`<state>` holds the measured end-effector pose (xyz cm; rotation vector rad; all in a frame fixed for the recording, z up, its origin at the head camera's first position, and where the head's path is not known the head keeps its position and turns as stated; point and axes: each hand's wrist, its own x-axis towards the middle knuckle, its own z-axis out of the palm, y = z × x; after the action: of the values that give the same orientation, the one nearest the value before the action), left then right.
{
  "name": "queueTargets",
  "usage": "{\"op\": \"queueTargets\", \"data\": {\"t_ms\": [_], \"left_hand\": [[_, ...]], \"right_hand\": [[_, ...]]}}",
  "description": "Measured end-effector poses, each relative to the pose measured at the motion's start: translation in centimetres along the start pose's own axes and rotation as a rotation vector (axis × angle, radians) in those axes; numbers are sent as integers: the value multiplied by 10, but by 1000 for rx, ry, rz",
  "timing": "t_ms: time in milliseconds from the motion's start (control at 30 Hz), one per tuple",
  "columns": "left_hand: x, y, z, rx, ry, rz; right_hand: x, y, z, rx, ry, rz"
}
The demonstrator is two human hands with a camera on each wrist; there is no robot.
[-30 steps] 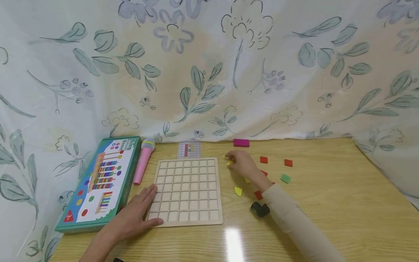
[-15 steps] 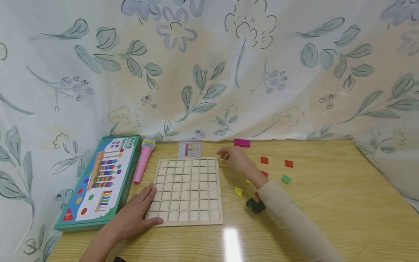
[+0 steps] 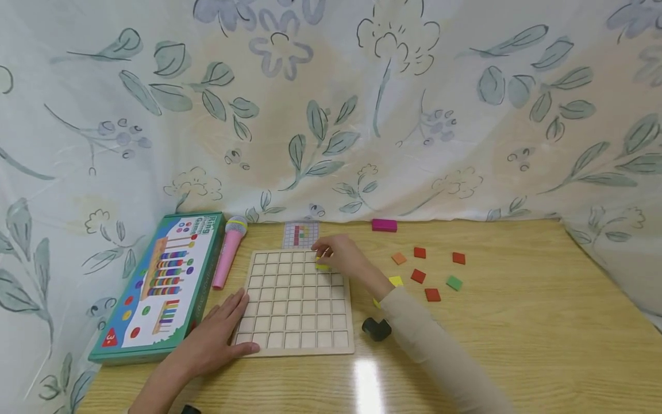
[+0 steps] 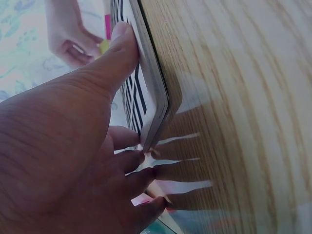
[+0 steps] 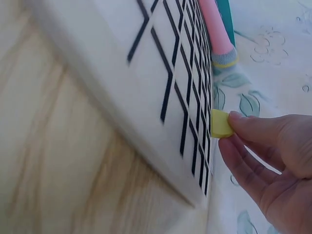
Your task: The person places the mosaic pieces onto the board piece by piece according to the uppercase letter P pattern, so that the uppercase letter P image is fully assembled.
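Observation:
A wooden grid board [image 3: 291, 351] with rows of square recesses lies on the table. My left hand [image 3: 214, 325] rests along its left edge, fingers extended; in the left wrist view the thumb [image 4: 124, 46] lies over the board's near edge. Above the board's upper right squares, my right hand [image 3: 341, 256] pinches a yellow tile [image 5: 221, 124] between thumb and fingers. The right wrist view shows that tile close to the grid; whether it touches is unclear. Behind the board lies a small pattern card [image 3: 301, 234] with coloured squares.
Right of the board lie several red tiles [image 3: 418, 276], a green tile [image 3: 454, 282], an orange tile [image 3: 399, 258] and yellow tiles [image 3: 395, 281]. A magenta block [image 3: 384, 225] sits near the curtain. At left are a pink microphone [image 3: 229, 256] and a game box [image 3: 160, 282].
My right hand has moved left with the yellow tile, from beside the board to over its upper right squares. The orange tile has come into view. My left hand stays in place.

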<state>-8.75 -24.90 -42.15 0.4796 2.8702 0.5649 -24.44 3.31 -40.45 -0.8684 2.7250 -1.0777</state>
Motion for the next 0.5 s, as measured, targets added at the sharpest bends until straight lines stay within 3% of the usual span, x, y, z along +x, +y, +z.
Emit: {"op": "queueTargets", "data": {"t_ms": [167,500], "left_hand": [[0,0,1,-5,10,2],[-1,-2,2,-5,31,10]], "right_hand": [[7,-7,12,1,-4,-21],[11,-8,26,46,4,29]]}}
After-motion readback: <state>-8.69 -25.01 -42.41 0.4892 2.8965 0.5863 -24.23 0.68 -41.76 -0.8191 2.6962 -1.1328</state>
